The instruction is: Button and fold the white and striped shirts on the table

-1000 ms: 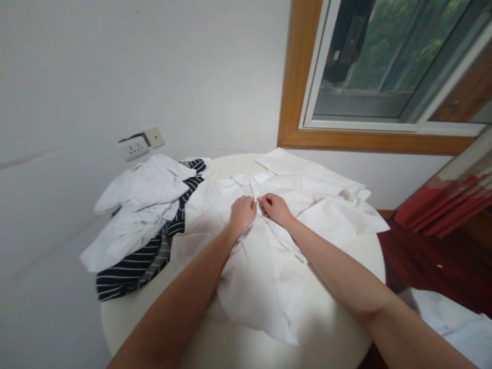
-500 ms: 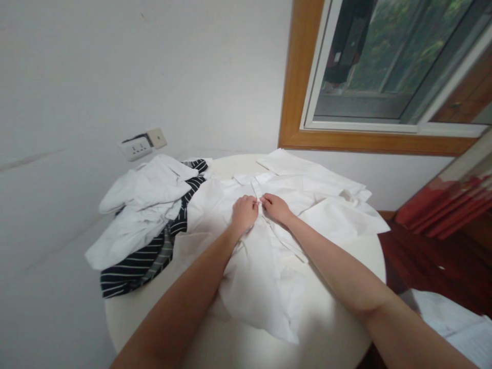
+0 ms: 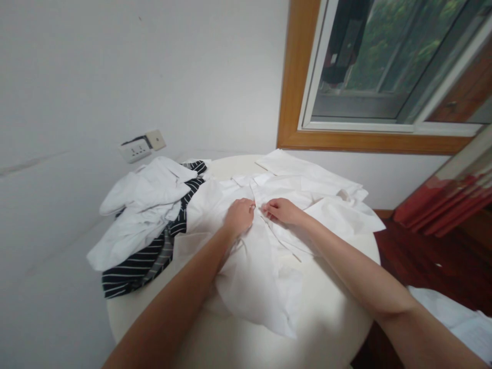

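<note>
From here I see the left hand (image 3: 239,215) pinching the white cloth shirt (image 3: 261,261) on the round cream worktop (image 3: 323,302), but cannot tell if the curled right hand (image 3: 285,210) grips it.

My worktop (image 3: 323,318) is off-white and smooth, with a curved rim, and I take the white garment (image 3: 265,246) spread over its middle as my landmark. That garment lies rumpled, creased in loose folds, one point of fabric trailing down flat on my side and its right-hand end reaching the rim. Just left of the garment I have a black cloth with white stripes (image 3: 134,274), which runs along the worktop's left rim; a crumpled white bundle (image 3: 149,184) sits on top of it. Nearer me than the garment, I see the worktop's own pale surface, with soft shadows across it.
</note>
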Demonstrator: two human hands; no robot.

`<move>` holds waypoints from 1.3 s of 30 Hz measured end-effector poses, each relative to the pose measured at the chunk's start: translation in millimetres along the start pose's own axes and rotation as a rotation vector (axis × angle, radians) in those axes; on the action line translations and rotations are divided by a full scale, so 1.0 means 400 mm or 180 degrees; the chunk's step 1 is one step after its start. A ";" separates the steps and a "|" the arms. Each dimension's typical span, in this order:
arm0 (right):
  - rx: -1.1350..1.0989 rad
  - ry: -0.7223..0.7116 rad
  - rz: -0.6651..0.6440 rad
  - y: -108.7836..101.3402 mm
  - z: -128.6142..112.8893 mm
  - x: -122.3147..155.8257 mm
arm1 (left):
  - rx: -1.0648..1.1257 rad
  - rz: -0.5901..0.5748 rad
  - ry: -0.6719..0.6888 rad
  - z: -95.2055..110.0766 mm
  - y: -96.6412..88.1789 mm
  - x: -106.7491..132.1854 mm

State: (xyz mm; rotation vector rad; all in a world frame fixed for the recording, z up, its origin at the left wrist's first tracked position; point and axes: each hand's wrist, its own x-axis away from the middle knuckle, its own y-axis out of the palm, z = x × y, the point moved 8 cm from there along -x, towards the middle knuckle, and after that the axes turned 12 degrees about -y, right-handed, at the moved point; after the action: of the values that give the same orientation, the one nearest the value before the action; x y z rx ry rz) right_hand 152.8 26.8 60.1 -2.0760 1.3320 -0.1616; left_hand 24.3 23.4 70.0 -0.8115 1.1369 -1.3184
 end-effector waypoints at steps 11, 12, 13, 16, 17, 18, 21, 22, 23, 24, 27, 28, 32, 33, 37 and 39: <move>0.0895 -0.0059 -0.0475 -0.015 -0.079 0.105 | -0.0490 -0.0478 -0.0116 -0.036 0.075 0.038; 0.0860 -0.0082 -0.0377 -0.019 -0.075 0.102 | -0.0486 -0.0469 -0.0091 -0.043 0.080 0.028; 0.0806 -0.0103 -0.0242 -0.024 -0.070 0.097 | -0.0477 -0.0476 -0.0078 -0.049 0.084 0.018; 0.0619 -0.0103 0.0256 -0.040 -0.042 0.086 | -0.0416 -0.0547 -0.0089 -0.059 0.086 -0.013; 0.0572 -0.0089 0.0416 -0.044 -0.032 0.084 | -0.0396 -0.0549 -0.0097 -0.059 0.080 -0.019; 0.0538 -0.0083 0.0550 -0.045 -0.024 0.084 | -0.0380 -0.0509 -0.0097 -0.056 0.070 -0.022; 0.0514 -0.0164 0.0744 -0.039 -0.012 0.084 | -0.0335 -0.0119 0.0010 -0.026 0.013 -0.011; 0.0515 -0.0195 0.0770 -0.035 -0.011 0.084 | -0.0297 0.0067 0.0061 -0.011 -0.009 0.000; 0.0516 -0.0214 0.0788 -0.032 -0.011 0.085 | -0.0236 0.0218 0.0111 0.005 -0.028 0.013; 0.0508 -0.0222 0.0793 -0.030 -0.010 0.086 | -0.0147 0.0294 0.0153 0.021 -0.040 0.027; 0.0377 -0.0231 0.0706 -0.023 -0.006 0.085 | 0.0209 0.0187 0.0274 0.061 -0.034 0.064; 0.0314 -0.0248 0.0625 -0.020 -0.005 0.085 | 0.0316 0.0128 0.0320 0.071 -0.025 0.074; 0.0195 -0.0414 0.0191 -0.009 -0.008 0.086 | 0.0517 0.0103 0.0346 0.078 0.005 0.098; 0.0177 -0.0431 0.0101 -0.008 -0.009 0.088 | 0.0538 0.0095 0.0330 0.076 0.008 0.101; 0.0078 -0.0356 -0.0005 -0.013 -0.011 0.095 | 0.0551 0.0017 0.0352 0.076 0.008 0.106; 0.0079 -0.0330 0.0066 -0.018 -0.013 0.096 | 0.0492 -0.0026 0.0377 0.080 0.006 0.107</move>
State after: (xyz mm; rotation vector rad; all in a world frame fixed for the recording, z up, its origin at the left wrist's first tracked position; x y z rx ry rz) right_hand 174.2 -6.2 59.4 -2.0211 1.2822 -0.0601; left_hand 50.9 -23.1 69.8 -0.6326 1.1092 -1.4576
